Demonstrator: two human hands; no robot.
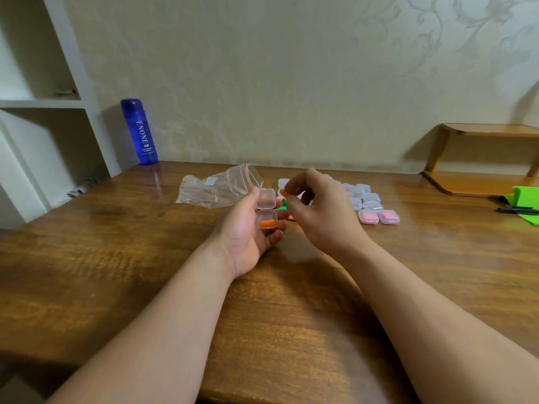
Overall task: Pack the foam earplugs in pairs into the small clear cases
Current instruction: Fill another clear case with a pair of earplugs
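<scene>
My left hand [248, 231] lies palm up above the table and holds a small clear case [266, 212] with its lid swung open. One orange earplug [267, 223] lies in the case's lower half. Just right of it, my right hand [315, 208] pinches a second orange earplug [283, 192] between thumb and fingertips. A green earplug [283, 204] and some pink ones show between the hands, partly hidden. Several clear cases [363, 196] sit in a cluster behind my right hand; two pink-filled cases [378, 216] stand at its front.
A crumpled clear plastic bag [215, 189] lies behind my left hand. A blue bottle [139, 131] stands at the back left by the wall. A wooden shelf [478, 158] and a green stand [525, 199] with a black pen [517, 210] are at the right.
</scene>
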